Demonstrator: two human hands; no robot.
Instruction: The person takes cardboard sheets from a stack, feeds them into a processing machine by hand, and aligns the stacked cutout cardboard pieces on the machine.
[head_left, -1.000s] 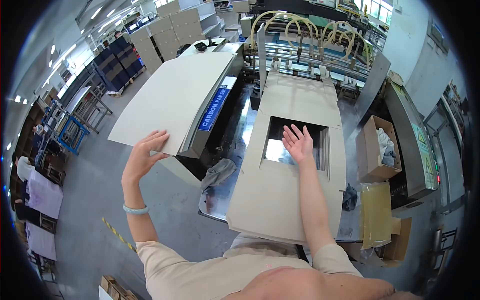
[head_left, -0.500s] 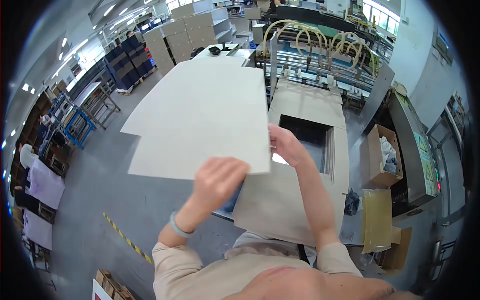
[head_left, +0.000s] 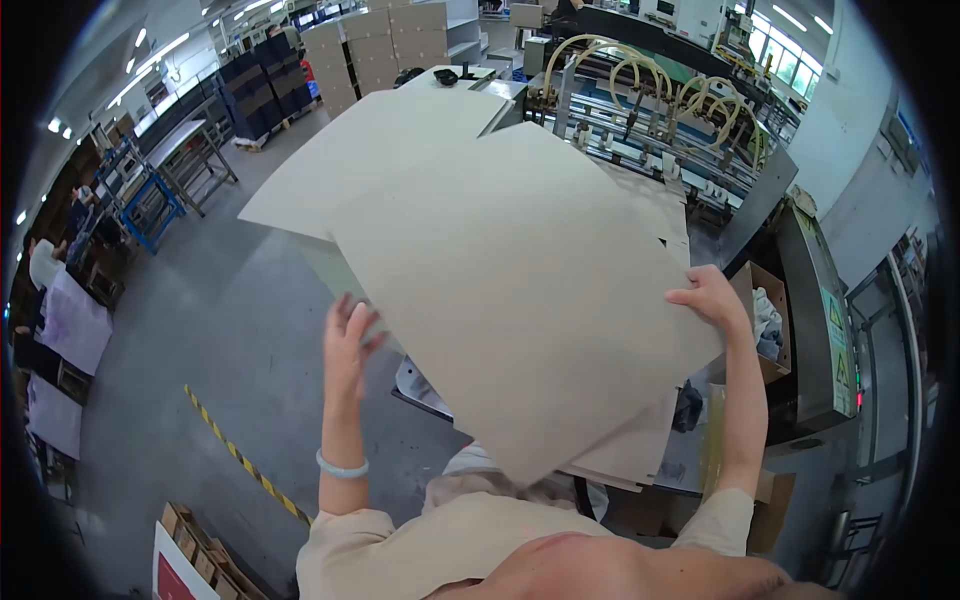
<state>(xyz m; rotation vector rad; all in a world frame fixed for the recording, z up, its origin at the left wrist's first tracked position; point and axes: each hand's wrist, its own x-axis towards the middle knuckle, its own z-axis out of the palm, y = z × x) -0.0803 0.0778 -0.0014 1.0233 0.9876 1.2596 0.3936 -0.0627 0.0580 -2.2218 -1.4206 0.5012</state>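
Note:
A large beige cardboard sheet [head_left: 530, 290] lies tilted across the middle of my view. My right hand [head_left: 708, 300] grips its right edge, thumb on top. Just off the sheet's left edge is my left hand [head_left: 348, 345], fingers apart and slightly blurred, holding nothing. Behind it, at upper left, another pale sheet [head_left: 310, 165] shows partly, overlapped by the tilted one. Underneath, near my body, the corners of more cardboard [head_left: 630, 440] stick out. The tilted sheet hides most of the surface below.
Ahead stands a machine [head_left: 640, 130] with yellow hoses and metal bars. On the right are a cardboard box [head_left: 768, 320] with cloth in it and a metal cabinet [head_left: 825, 320]. A yellow-black floor strip [head_left: 240, 450] runs at left. Other people sit or stand far left.
The tilted cardboard sheet now covers the dark rectangular opening. My right hand has moved right with its edge; my left hand has moved left, away from the pale sheet, and opened.

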